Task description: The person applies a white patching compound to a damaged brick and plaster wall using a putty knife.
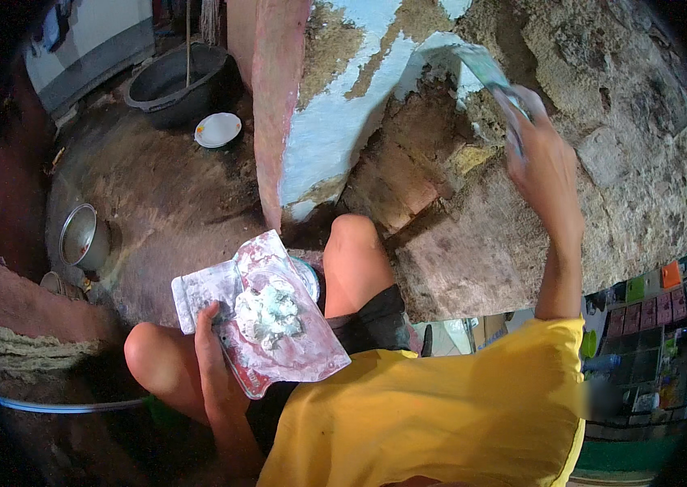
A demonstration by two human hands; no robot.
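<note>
In my raised right hand is a putty knife, gripped by its handle. Its blade meets the wall at the edge of a smooth white-blue coat. My left hand, low over my lap, holds a flat piece of board by its left side, thumb on top. White smears cover this board, which has reddish patches. A lump of pale, slightly greenish putty sits in its middle. Below the blade, the wall has a rough brown hollow with exposed masonry.
Rough bare wall stretches to the right. At the far left, a large dark basin, a white plate and a metal pot rest on the brown floor. Shelves of coloured goods stand at the lower right.
</note>
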